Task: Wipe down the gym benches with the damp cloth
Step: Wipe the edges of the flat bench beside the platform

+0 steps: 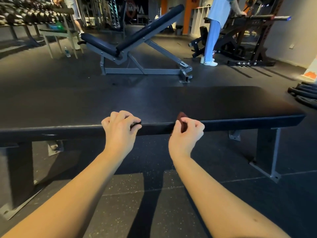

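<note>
My right hand [187, 133] pinches the cloth [182, 117] at the bench [240, 107] near edge. My left hand [118, 127] curls there too, hold unclear.

A single wide-angle view from the camera on our head. We stand close to a flat bench [197, 102] and look forward and down across its long side, which spans the frame. Our forearms [214, 194] rise from below towards it. Beyond the bench lies the gym floor [51, 79].
</note>
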`<act>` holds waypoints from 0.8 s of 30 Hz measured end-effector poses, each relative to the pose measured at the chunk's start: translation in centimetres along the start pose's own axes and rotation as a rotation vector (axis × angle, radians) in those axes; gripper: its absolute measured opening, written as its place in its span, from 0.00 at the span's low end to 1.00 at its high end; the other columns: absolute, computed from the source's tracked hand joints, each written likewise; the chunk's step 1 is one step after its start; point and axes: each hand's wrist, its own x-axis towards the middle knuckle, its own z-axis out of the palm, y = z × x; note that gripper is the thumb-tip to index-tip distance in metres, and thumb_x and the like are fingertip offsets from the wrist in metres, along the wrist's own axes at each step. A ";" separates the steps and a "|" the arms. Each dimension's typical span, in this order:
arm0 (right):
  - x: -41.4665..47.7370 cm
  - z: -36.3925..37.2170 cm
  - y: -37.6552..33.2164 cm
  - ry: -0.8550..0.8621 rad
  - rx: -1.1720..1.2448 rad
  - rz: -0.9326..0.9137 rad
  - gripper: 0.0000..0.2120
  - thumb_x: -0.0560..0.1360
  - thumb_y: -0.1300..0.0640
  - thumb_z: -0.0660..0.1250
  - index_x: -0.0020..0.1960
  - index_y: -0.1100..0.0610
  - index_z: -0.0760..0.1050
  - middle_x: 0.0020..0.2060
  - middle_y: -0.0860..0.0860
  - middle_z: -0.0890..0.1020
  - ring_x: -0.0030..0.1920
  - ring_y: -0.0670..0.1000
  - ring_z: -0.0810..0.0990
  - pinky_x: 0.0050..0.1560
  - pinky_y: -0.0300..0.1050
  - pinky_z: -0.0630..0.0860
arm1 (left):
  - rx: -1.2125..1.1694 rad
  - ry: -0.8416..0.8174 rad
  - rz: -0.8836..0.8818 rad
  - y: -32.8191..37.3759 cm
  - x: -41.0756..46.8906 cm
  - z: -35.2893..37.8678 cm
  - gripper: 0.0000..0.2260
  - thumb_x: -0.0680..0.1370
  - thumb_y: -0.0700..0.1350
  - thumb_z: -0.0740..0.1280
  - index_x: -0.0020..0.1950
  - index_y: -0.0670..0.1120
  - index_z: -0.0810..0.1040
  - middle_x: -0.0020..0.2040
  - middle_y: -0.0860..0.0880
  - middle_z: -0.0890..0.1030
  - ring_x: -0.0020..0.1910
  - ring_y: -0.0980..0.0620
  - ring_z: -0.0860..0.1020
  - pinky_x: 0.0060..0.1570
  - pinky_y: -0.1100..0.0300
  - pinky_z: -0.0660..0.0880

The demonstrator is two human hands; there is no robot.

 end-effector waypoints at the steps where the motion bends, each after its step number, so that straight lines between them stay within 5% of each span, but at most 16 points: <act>1: -1.0 1.0 -0.4 -0.046 -0.015 -0.025 0.07 0.79 0.58 0.71 0.57 0.51 0.79 0.59 0.45 0.70 0.59 0.47 0.69 0.52 0.32 0.71 | 0.002 -0.001 -0.003 -0.4 0.0 -0.2 0.04 0.77 0.48 0.75 0.52 0.54 0.86 0.54 0.55 0.79 0.59 0.50 0.72 0.59 0.51 0.58; 9: -1.9 1.1 -1.1 -0.236 -0.045 -0.138 0.09 0.79 0.58 0.73 0.55 0.48 0.77 0.57 0.42 0.69 0.57 0.45 0.73 0.60 0.40 0.79 | 0.014 0.018 -0.012 -1.7 -0.4 -0.4 0.05 0.77 0.47 0.75 0.52 0.54 0.86 0.54 0.54 0.79 0.58 0.48 0.72 0.58 0.51 0.58; 14: 1.7 -2.5 0.6 -0.035 -0.018 -0.005 0.08 0.80 0.60 0.69 0.53 0.49 0.74 0.58 0.48 0.68 0.57 0.48 0.77 0.62 0.46 0.78 | -0.011 0.011 -0.017 -1.7 -0.4 -0.7 0.05 0.77 0.47 0.75 0.53 0.53 0.86 0.55 0.54 0.79 0.59 0.49 0.71 0.57 0.54 0.55; 18: 1.8 -2.2 0.2 0.142 0.103 0.194 0.06 0.82 0.57 0.67 0.57 0.50 0.73 0.61 0.50 0.69 0.56 0.50 0.78 0.49 0.35 0.77 | -0.015 -0.012 -0.044 -2.3 -0.4 -1.6 0.05 0.77 0.47 0.74 0.53 0.53 0.86 0.57 0.53 0.79 0.61 0.50 0.71 0.60 0.53 0.57; 20: 0.2 -0.5 -0.4 0.156 0.161 0.246 0.06 0.82 0.57 0.67 0.56 0.50 0.72 0.60 0.51 0.69 0.56 0.51 0.78 0.48 0.38 0.77 | -0.001 -0.012 -0.052 -3.1 -0.4 -2.2 0.05 0.78 0.47 0.74 0.53 0.53 0.86 0.57 0.54 0.79 0.61 0.50 0.70 0.60 0.53 0.57; 24: -5.2 3.2 -1.9 -0.033 0.201 0.308 0.05 0.82 0.58 0.67 0.54 0.51 0.72 0.57 0.51 0.69 0.53 0.51 0.78 0.40 0.25 0.72 | 0.034 -0.004 -0.055 -4.8 -0.5 -3.2 0.05 0.78 0.47 0.74 0.53 0.53 0.86 0.56 0.54 0.79 0.59 0.49 0.71 0.58 0.52 0.57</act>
